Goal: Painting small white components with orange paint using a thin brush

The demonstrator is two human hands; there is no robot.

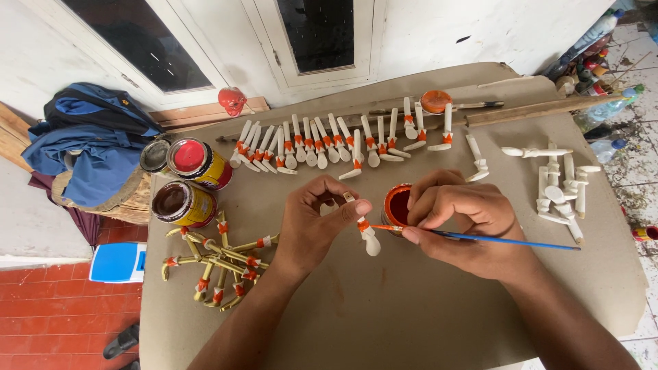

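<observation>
Pinching a small white wooden arm piece (367, 236) with an orange band, our left hand (317, 223) fingertips closed on it, our right hand (460, 223) gripping a blue-handled paintbrush (480, 238), tip touching the band.

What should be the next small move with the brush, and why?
Probably turn the white piece a little in the left hand, so the right hand can carry the brush around the orange band. The tip touches that band now, and finished pieces in the row show full bands.
</observation>
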